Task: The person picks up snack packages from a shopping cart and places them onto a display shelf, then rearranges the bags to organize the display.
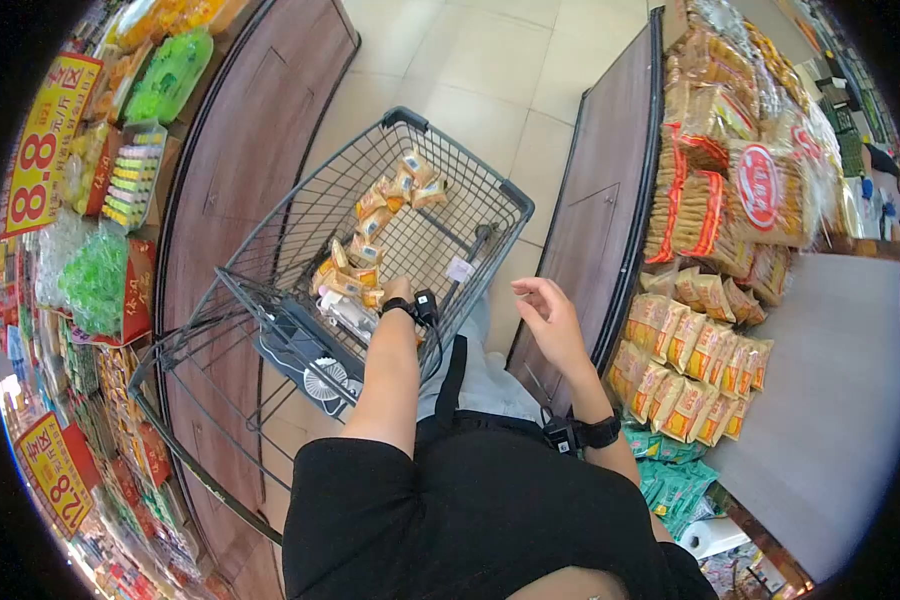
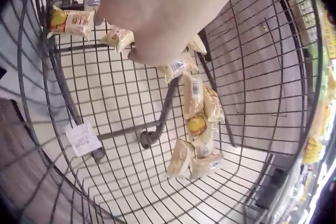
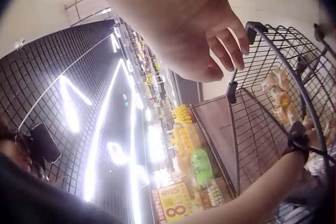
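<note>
My left hand (image 1: 398,289) reaches down into a wire shopping cart (image 1: 506,195), over several small cream-and-orange snack packets (image 1: 374,222). In the left wrist view, one snack packet (image 2: 119,38) shows between the fingertips of the left hand (image 2: 152,14); I cannot tell whether they grip it. Another packet (image 2: 72,22) lies beside the fingers, and more sit in a line along the basket's wire floor. My right hand (image 1: 550,315) hovers outside the cart with loosely bent fingers and nothing in it.
A white bottle-like item (image 1: 348,312) lies near the cart's handle end. On the right, a shelf carries bagged snacks (image 1: 695,365) and large wrapped packs (image 1: 770,185). Green trays (image 1: 170,75) and price signs (image 1: 50,145) line the left shelf. Tiled floor (image 1: 460,55) runs between.
</note>
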`<state>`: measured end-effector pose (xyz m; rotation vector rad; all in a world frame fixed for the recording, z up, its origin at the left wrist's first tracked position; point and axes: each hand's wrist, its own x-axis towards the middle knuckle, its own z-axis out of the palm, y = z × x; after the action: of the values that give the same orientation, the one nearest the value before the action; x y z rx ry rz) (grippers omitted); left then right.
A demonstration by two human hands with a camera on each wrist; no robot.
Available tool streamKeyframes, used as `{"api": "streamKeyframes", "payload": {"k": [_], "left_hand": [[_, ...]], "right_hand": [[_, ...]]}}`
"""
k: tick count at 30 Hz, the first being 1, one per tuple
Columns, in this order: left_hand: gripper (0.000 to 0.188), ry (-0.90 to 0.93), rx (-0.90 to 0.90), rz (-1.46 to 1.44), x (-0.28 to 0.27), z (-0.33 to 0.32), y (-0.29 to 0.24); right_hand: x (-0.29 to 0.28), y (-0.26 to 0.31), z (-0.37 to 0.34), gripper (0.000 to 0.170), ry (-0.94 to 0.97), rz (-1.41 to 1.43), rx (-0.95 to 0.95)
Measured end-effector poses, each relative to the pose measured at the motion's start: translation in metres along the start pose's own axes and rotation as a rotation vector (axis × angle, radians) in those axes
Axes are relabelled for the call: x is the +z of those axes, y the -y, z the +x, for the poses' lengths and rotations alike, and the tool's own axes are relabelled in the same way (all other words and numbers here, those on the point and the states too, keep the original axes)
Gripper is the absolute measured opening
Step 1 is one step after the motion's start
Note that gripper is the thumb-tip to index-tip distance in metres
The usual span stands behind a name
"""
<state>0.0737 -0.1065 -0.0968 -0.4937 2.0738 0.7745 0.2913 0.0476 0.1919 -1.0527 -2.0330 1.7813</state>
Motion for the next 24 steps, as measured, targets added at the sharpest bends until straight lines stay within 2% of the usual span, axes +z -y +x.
{"api": "streamKeyframes", "payload": {"k": [2,5,7,8,10,13,15,16,19,20,21,23,24], "left_hand": [[0.044,-0.098,-0.027,-0.085,0.002,0.013,0.016],[0.051,-0.194,0.015,-0.079,0.014,0.107,0.071],[0.056,-0.282,0.069,0.139,-0.002,0.090,0.062],[0.057,-0.412,-0.036,0.117,-0.010,0.050,0.033],[0.057,-0.546,-0.093,0.172,-0.012,0.028,0.015],[0.056,-0.486,0.044,0.259,-0.027,0.079,0.037],[0.056,-0.370,0.122,0.122,-0.034,0.125,0.059],[0.055,-0.281,0.119,0.140,-0.041,0.126,0.055],[0.056,-0.241,0.185,0.381,-0.043,0.133,0.057],[0.055,-0.235,0.261,-0.189,-0.030,0.160,0.079],[0.056,-0.224,0.217,-0.239,-0.033,0.139,0.071],[0.057,-0.346,0.252,0.208,-0.037,0.142,0.076],[0.058,-0.338,0.200,0.150,-0.037,0.132,0.072]], "right_hand": [[0.002,-0.007,0.006,0.024,0.038,-0.051,0.046],[0.005,-0.016,0.010,0.024,0.037,-0.075,0.066],[0.005,-0.028,0.010,0.024,0.036,-0.086,0.114],[0.005,-0.033,0.007,0.024,0.034,-0.091,0.139],[0.006,-0.039,0.003,0.024,0.036,-0.093,0.154],[0.009,-0.041,-0.004,0.025,0.023,-0.095,0.186],[0.008,-0.043,-0.012,0.026,0.019,-0.113,0.213],[0.008,-0.046,-0.016,0.026,0.023,-0.127,0.223],[0.009,-0.053,-0.020,0.026,-0.021,-0.112,0.261],[0.011,-0.056,-0.022,0.026,-0.065,-0.102,0.284],[0.011,-0.055,-0.022,0.026,-0.061,-0.116,0.280],[0.013,-0.053,-0.022,0.026,-0.041,-0.141,0.275],[0.013,-0.053,-0.024,0.026,-0.045,-0.139,0.279]]}}
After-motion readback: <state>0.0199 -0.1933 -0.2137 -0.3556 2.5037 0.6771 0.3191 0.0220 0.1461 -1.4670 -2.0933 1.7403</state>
